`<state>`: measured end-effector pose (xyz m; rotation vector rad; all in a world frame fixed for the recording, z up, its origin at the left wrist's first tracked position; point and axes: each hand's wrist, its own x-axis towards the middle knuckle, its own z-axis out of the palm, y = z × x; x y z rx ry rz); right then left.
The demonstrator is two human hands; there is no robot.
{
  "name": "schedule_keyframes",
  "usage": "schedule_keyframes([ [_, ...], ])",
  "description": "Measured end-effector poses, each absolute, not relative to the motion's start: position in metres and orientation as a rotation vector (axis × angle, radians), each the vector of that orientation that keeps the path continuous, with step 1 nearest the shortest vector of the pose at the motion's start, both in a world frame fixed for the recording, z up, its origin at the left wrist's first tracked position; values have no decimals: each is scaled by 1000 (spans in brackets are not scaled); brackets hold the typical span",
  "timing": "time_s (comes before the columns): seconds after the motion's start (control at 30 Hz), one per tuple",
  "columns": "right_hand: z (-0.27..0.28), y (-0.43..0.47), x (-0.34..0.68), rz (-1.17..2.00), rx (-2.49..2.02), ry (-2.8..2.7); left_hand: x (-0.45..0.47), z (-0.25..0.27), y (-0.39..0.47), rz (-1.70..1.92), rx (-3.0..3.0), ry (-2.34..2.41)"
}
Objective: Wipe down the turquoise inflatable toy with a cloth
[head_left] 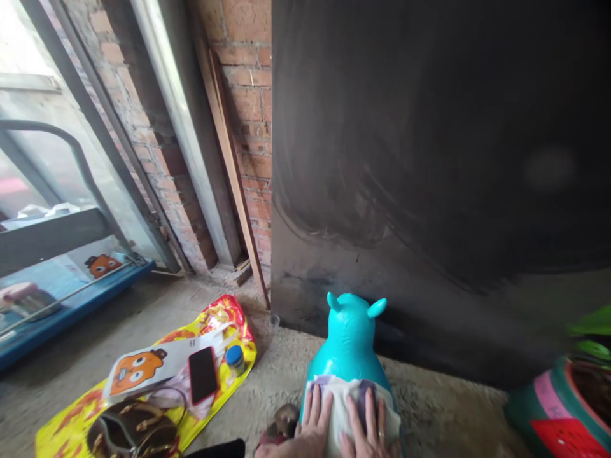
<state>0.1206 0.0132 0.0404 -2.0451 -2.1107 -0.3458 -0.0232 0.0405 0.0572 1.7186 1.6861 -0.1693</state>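
I see both of the person's hands low in the head view, laid flat on a pale, soft cloth with purple patches [344, 407] that is draped over the back of a glossy turquoise inflatable animal toy with two stubby horns [351, 340]. The left hand [312, 423] rests on the cloth's left edge, fingers straight and lightly spread, tips pointing up toward the toy's head. The right hand [370, 426] lies on the cloth's right half, fingers also extended and slightly apart, a thin ring on one of them. Neither hand pinches anything; the palms and fingers press down on the fabric. The toy's smooth, rounded plastic body stands on rough, gritty concrete floor [281, 375], just ahead of the fingertips.

Beyond the fingertips rises a large matte black panel [429, 159], smeared with dull swirls. Left of the left fingers lies a shiny yellow and red foil sheet [229, 318], crinkled, carrying a flat red-cased phone [203, 375], a small round jar with a blue lid [235, 358], a white card printed with an orange cartoon face [138, 369] and a brown leather bag with metal hoops [131, 432]. Further left and up stand a rough red brick wall [243, 95] and a leaning wooden plank [229, 159]. Right of the right fingers sits a green pot with pink and red patches [548, 407].
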Motion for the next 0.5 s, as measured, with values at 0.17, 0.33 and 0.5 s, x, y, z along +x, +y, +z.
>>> schedule_keyframes([
  [0.17,48,62,108,-253,-2151,-2068,-41,68,90,-49,1836,1452],
  [0.33,45,70,106,-264,-2157,-2052,-38,83,93,-2,1779,1524],
  [0.5,22,26,101,-404,-2100,-1954,-38,91,68,-222,1767,1447],
])
